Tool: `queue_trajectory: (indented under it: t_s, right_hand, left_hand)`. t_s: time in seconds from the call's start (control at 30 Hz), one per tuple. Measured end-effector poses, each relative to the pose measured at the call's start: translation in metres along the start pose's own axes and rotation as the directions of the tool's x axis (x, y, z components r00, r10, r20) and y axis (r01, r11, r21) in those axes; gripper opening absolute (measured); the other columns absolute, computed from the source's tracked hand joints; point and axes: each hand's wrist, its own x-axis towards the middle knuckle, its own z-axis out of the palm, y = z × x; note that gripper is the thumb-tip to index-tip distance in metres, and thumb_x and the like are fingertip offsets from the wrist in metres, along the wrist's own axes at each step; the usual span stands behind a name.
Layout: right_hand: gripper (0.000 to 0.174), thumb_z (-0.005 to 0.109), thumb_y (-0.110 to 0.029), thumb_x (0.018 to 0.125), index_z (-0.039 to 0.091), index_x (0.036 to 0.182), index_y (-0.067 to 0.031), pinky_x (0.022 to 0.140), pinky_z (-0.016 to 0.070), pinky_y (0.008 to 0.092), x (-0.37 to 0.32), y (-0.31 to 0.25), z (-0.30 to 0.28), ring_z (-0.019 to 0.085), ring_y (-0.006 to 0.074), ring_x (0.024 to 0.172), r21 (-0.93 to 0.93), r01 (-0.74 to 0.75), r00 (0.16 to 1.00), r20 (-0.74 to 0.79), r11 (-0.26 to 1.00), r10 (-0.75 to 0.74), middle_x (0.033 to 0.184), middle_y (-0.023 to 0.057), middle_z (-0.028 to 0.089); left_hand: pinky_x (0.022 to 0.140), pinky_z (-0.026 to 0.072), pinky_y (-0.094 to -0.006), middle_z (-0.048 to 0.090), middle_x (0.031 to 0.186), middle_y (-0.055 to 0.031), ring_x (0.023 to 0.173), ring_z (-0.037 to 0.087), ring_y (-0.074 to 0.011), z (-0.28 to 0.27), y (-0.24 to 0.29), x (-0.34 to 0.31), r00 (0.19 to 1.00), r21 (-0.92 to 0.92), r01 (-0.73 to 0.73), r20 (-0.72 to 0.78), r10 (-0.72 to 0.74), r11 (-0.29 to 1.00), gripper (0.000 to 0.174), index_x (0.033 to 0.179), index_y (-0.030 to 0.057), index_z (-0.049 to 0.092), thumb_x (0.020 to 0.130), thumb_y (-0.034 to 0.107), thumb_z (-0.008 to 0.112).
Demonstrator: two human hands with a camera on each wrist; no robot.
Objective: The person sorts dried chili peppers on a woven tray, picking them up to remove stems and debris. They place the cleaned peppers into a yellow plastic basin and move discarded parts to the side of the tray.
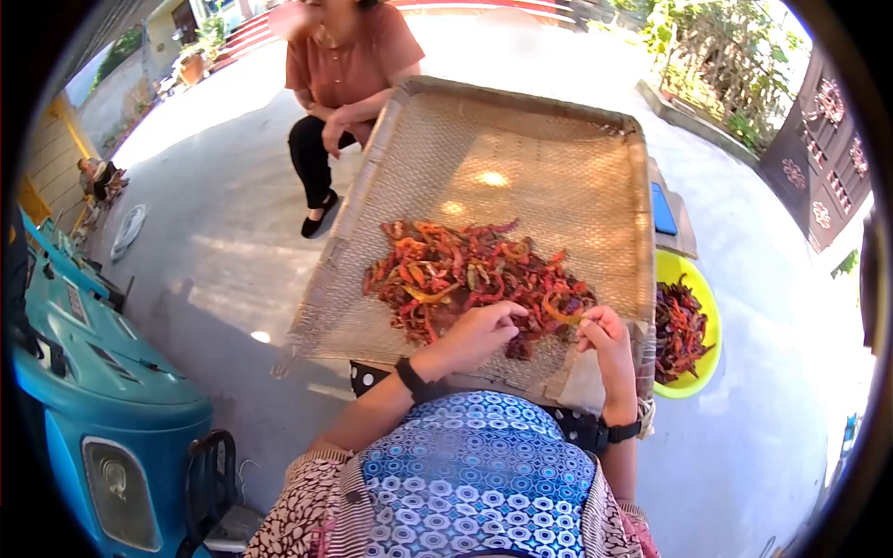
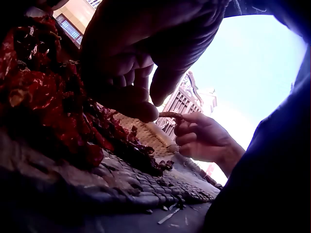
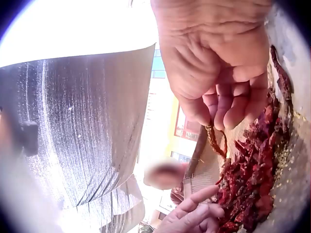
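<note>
My right hand (image 1: pixel 606 346) pinches one yellowish-orange dried chili pepper (image 3: pixel 212 138) between thumb and fingers, above the near right part of the woven tray (image 1: pixel 539 167). The pepper's stem end is up in the grip, and its curved body hangs down. A heap of red and orange dried chili peppers (image 1: pixel 442 265) is spread over the tray's near half. Low over the near edge of the heap is my left hand (image 1: pixel 470 337), fingers loosely bent, with nothing visible between thumb and forefinger. In the left wrist view, its fingertip overlaps the held pepper's end.
A yellow basin (image 1: pixel 714 321) of darker dried peppers stands right of the tray. Behind it lies a blue flat object (image 1: pixel 663 209) on a board. Another person (image 1: pixel 349 56) sits at the tray's far left corner. A teal vehicle (image 1: pixel 121 409) stands at the left.
</note>
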Motion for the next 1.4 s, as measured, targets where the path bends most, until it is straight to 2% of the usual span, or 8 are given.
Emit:
queue_trajectory:
  t_s: [0.2,0.33,0.43,0.6,0.83,1.1,1.27,1.4]
  right_hand:
    - [0.015,0.058,-0.020,0.095,0.060,0.106,-0.0094,0.063,0.0457,0.0248,-0.006,-0.022,-0.052,0.054,0.0093,0.067,0.613,0.324,0.888,-0.459,0.721,-0.009,0.086,0.0008,0.061]
    - [0.018,0.064,-0.019,0.090,0.060,0.105,-0.0083,0.069,0.0502,0.0322,-0.006,-0.008,-0.050,0.062,0.0172,0.079,-0.262,-0.032,0.928,-0.365,0.965,-0.069,0.099,0.0033,0.063]
    - [0.024,0.061,-0.006,0.082,0.063,0.105,-0.0096,0.073,0.0497,0.0357,-0.006,0.012,-0.044,0.061,0.0259,0.085,-0.882,0.191,0.912,-0.003,0.431,-0.411,0.105,0.0081,0.061]
    - [0.014,0.064,-0.011,0.082,0.060,0.095,-0.0121,0.073,0.0497,0.0421,-0.009,0.012,-0.031,0.062,0.0316,0.092,-0.930,0.067,0.952,-0.049,0.362,-0.302,0.106,0.0070,0.060]
    - [0.015,0.069,-0.013,0.085,0.062,0.097,-0.0067,0.068,0.0467,0.0308,-0.017,-0.011,0.010,0.058,0.0153,0.073,-0.551,0.010,0.998,0.052,0.834,0.022,0.085,0.0052,0.065]
    - [0.015,0.070,-0.008,0.087,0.060,0.098,-0.0052,0.058,0.0401,0.0197,-0.011,0.006,0.029,0.048,0.0023,0.065,-0.274,0.049,0.939,0.340,0.961,0.049,0.086,-0.0044,0.058]
    - [0.015,0.068,-0.010,0.089,0.062,0.101,-0.0051,0.056,0.0407,0.0204,-0.006,-0.004,-0.025,0.051,0.0046,0.068,-0.162,0.005,1.000,0.023,0.987,-0.001,0.090,-0.0014,0.061]
    - [0.016,0.064,-0.014,0.092,0.063,0.106,-0.0058,0.059,0.0416,0.0223,-0.010,-0.030,-0.029,0.051,0.0053,0.067,0.451,0.301,0.913,-0.392,0.841,-0.116,0.091,-0.0005,0.061]
  left_hand:
    - [0.071,0.0504,-0.0281,0.065,0.093,-0.0070,0.083,0.061,-0.0138,0.005,0.001,0.001,0.978,0.069,-0.028,0.209,0.013,0.997,0.027,0.119,0.0041,0.062,0.094,0.015,0.059]
    - [0.070,0.0504,-0.0296,0.065,0.091,-0.0073,0.080,0.061,-0.0145,0.005,0.007,0.000,0.961,0.030,0.002,0.276,-0.010,1.000,0.027,0.119,0.0042,0.063,0.094,0.015,0.059]
    - [0.066,0.0505,-0.0303,0.065,0.087,-0.0070,0.075,0.060,-0.0141,0.005,0.002,0.000,0.966,0.022,-0.004,0.257,-0.002,1.000,0.026,0.118,0.0038,0.063,0.094,0.014,0.058]
    - [0.067,0.0497,-0.0303,0.065,0.087,-0.0071,0.076,0.060,-0.0143,0.003,0.004,-0.002,0.973,0.047,0.051,0.225,-0.061,0.998,0.023,0.113,0.0011,0.063,0.094,0.012,0.058]
    - [0.071,0.0507,-0.0329,0.066,0.089,-0.0109,0.082,0.064,-0.0188,0.007,0.012,0.001,0.989,0.023,0.077,0.126,-0.079,0.997,0.021,0.108,0.0001,0.058,0.094,0.016,0.061]
    - [0.071,0.0503,-0.0307,0.065,0.089,-0.0062,0.082,0.062,-0.0146,0.008,0.003,0.003,0.984,0.028,0.007,0.177,-0.012,1.000,0.024,0.115,0.0030,0.058,0.095,0.015,0.060]
    - [0.075,0.0501,-0.0325,0.065,0.092,-0.0085,0.086,0.062,-0.0172,0.004,0.002,0.003,0.970,0.084,-0.002,0.244,-0.019,0.996,0.025,0.116,0.0045,0.058,0.091,0.011,0.061]
    - [0.079,0.0489,-0.0365,0.063,0.096,-0.0105,0.095,0.061,-0.0242,0.009,0.000,-0.002,0.974,0.396,-0.088,0.228,-0.005,0.914,0.033,0.119,0.0064,0.056,0.087,0.008,0.063]
